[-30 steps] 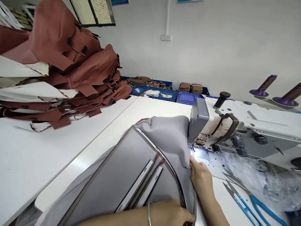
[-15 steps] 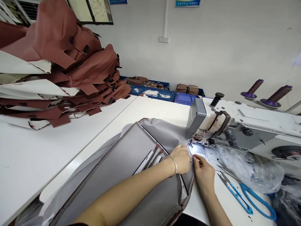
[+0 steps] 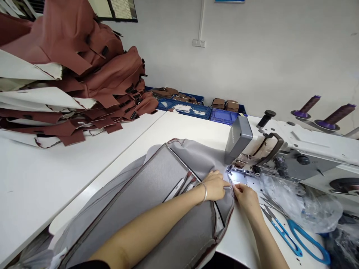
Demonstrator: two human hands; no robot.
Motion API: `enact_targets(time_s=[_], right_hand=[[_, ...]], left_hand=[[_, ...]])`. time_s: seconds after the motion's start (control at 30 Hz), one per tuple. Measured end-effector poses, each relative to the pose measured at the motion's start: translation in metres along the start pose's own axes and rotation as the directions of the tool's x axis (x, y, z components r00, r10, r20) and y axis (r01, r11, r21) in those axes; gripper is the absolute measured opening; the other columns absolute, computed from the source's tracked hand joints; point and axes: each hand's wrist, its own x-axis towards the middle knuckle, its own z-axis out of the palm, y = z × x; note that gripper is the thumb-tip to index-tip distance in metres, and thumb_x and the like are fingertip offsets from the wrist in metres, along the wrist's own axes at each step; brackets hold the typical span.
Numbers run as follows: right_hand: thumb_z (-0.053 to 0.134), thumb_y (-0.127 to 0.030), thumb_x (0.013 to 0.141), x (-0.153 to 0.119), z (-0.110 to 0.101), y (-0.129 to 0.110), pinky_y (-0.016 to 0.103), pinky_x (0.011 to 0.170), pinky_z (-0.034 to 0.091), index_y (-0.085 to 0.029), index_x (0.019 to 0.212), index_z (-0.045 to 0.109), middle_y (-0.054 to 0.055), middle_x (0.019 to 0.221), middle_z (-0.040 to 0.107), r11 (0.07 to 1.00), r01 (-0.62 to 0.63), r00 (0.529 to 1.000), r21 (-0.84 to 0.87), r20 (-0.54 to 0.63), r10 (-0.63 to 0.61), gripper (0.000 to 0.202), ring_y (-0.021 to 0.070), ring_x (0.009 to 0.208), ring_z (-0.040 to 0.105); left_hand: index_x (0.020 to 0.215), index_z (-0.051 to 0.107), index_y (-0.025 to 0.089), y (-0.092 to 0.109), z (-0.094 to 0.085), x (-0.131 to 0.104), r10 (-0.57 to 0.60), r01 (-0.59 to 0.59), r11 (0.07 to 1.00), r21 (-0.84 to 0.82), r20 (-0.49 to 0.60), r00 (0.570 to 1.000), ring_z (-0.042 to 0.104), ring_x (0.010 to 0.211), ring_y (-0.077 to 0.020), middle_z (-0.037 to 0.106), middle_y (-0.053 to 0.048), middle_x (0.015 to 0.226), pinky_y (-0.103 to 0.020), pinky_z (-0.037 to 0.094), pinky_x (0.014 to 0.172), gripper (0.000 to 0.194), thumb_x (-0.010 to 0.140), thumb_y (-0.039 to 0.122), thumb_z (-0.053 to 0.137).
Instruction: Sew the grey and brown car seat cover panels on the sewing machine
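A large grey seat cover [image 3: 157, 175], with dark red seam edges, spreads over the white table and up to the needle area of a sewing machine [image 3: 241, 164]. My left hand [image 3: 214, 185], with a silver bangle at the wrist, lies on the cover left of the needle. Its index finger points toward the edge, apart from the other fingers. Just in front of the lit presser foot [image 3: 230, 172], my right hand [image 3: 246, 197] pinches the cover's edge between thumb and fingers. The fabric directly under the foot is hard to see.
Blue-handled scissors [image 3: 307, 239] and blue thread snips [image 3: 284, 231] lie right of my right hand, beside clear plastic bags [image 3: 303, 201]. Reddish-brown covers [image 3: 106, 82] are piled at the left. Blue crates [image 3: 193, 111] stand behind the table. Thread cones [image 3: 335, 116] top the machine.
My left hand's index finger now reaches out toward the cover's edge, where the hand was more curled before. My right hand still pinches the edge. The whole view has shifted slightly.
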Motion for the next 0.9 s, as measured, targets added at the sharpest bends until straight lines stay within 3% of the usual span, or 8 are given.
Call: enact_targets(time_s=[0.07,0.13,0.27,0.37,0.6,0.73,0.9], right_hand=[[0.044,-0.039,0.084,-0.001,0.0,0.005,0.024,0.058,0.039,-0.022,0.077,0.066,0.001,0.066,0.066,0.999,0.014,1.0,0.034,0.023,-0.015,0.028,0.0165,0.062,0.06],[0.042,-0.04,0.084,-0.002,0.003,0.007,0.024,0.058,0.04,-0.021,0.078,0.067,0.002,0.065,0.066,0.999,0.022,1.0,0.036,0.006,-0.022,0.032,0.0171,0.061,0.06],[0.033,-0.038,0.085,-0.008,0.011,0.001,0.03,0.066,0.041,-0.015,0.096,0.066,0.01,0.086,0.069,0.998,0.054,0.991,-0.035,-0.121,-0.058,0.042,0.0231,0.077,0.062],[0.03,-0.035,0.087,-0.014,0.014,-0.005,0.03,0.067,0.039,-0.011,0.104,0.064,0.014,0.097,0.066,0.985,0.135,0.976,-0.108,-0.157,-0.151,0.044,0.0239,0.084,0.06],[0.039,-0.013,0.083,-0.011,0.004,-0.016,0.027,0.053,0.026,-0.015,0.085,0.065,0.007,0.076,0.059,0.914,0.306,0.946,-0.265,-0.027,-0.324,0.026,0.0153,0.058,0.05],[0.044,-0.008,0.079,-0.005,0.003,-0.021,0.028,0.051,0.021,-0.014,0.076,0.063,0.004,0.067,0.055,0.896,0.31,0.946,-0.317,0.006,-0.325,0.02,0.0135,0.052,0.045],[0.046,-0.01,0.082,0.001,0.006,-0.02,0.027,0.052,0.022,-0.016,0.081,0.064,0.003,0.071,0.057,0.909,0.284,0.954,-0.306,-0.006,-0.3,0.019,0.0126,0.055,0.047]], left_hand=[[0.1,0.067,0.028,0.003,-0.001,0.003,-0.014,0.014,1.0,0.006,0.037,0.999,0.046,0.096,-0.0211,0.059,-0.004,0.09,-0.034,0.035,0.081,0.026,0.081,0.028,0.049],[0.092,0.069,0.023,0.008,-0.001,0.006,-0.009,0.007,0.999,0.031,0.051,0.999,0.045,0.096,-0.0223,0.059,-0.006,0.09,-0.036,0.034,0.081,0.023,0.08,0.028,0.05],[0.081,0.068,0.016,0.014,0.002,0.007,0.059,-0.064,0.994,0.092,0.064,0.996,0.043,0.098,-0.0235,0.058,-0.008,0.091,-0.036,0.031,0.08,0.019,0.079,0.027,0.053],[0.08,0.068,0.015,0.013,0.005,0.005,0.094,-0.101,0.986,0.136,0.056,0.994,0.042,0.097,-0.0235,0.057,-0.009,0.092,-0.036,0.03,0.079,0.019,0.079,0.027,0.054],[0.072,0.065,0.014,0.008,0.009,0.003,0.135,-0.129,0.983,0.133,-0.032,0.99,0.041,0.092,-0.0236,0.054,-0.009,0.087,-0.037,0.027,0.077,0.016,0.078,0.025,0.055],[0.072,0.066,0.015,0.004,0.005,0.004,0.153,-0.148,0.979,0.137,-0.027,0.988,0.041,0.092,-0.0236,0.054,-0.009,0.087,-0.037,0.026,0.076,0.017,0.079,0.025,0.054],[0.074,0.068,0.016,-0.001,0.006,0.01,0.155,-0.148,0.979,0.142,-0.039,0.987,0.043,0.092,-0.0241,0.055,-0.009,0.087,-0.038,0.027,0.076,0.024,0.084,0.028,0.049]])
